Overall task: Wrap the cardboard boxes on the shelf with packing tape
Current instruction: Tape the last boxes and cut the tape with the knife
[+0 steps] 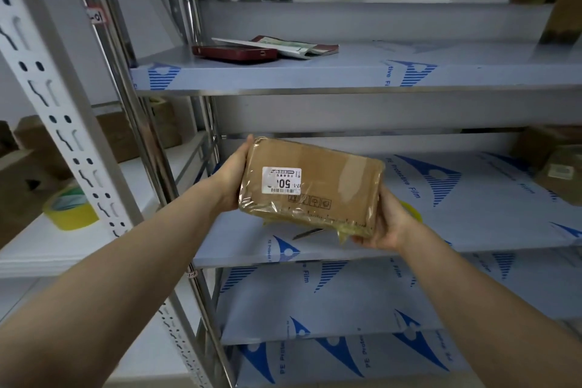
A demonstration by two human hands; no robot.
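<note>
Tape-wrapped cardboard box point(310, 187) held tilted above the shelf point(472, 198), left hand point(231, 175) gripping its left end, right hand point(389, 224) gripping its right end

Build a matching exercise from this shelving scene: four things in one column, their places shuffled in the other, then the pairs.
Things
1. tape-wrapped brown cardboard box with a white label
2. fully visible yellow roll of tape
3. flat dark red device
4. brown labelled package

Places
A. upper steel shelf, beside papers
B. right end of the middle shelf
C. white side shelf on the left
D. gripped between left hand and right hand

Pairs: 1-D, 2-C, 3-A, 4-B
</note>
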